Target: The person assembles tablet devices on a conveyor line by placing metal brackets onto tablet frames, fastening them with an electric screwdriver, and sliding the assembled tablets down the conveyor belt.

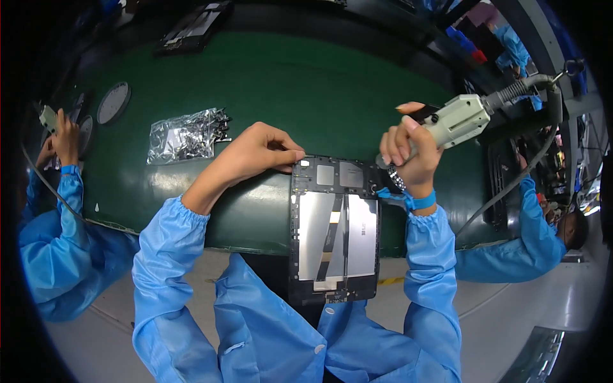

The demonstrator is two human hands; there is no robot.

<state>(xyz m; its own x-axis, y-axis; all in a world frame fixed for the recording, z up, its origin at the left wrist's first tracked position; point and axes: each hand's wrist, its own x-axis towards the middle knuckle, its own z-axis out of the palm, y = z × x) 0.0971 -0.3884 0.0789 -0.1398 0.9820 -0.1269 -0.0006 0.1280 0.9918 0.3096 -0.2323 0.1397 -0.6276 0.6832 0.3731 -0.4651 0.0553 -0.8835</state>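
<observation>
An opened tablet (362,239), its black frame and silver inner plates showing, juts over the near edge of the green table toward my lap. My left hand (258,150) is closed on its far left corner, thumb and fingers pinching the edge. Above the far right corner, my right hand (414,150) grips a pale electric screwdriver (461,120), which slants up to the right; its tip is hidden. A shiny, beaded silver thing (396,179) shows beside the right palm; I cannot make out what it is. A blue band (423,202) circles my right wrist.
A clear bag of small metal parts (182,137) lies left on the green table (255,76). Round grey discs (114,103) are farther left. The screwdriver's cable (533,163) hangs at right. Co-workers in blue sleeves (64,204) sit on both sides. Another device (193,27) lies far back.
</observation>
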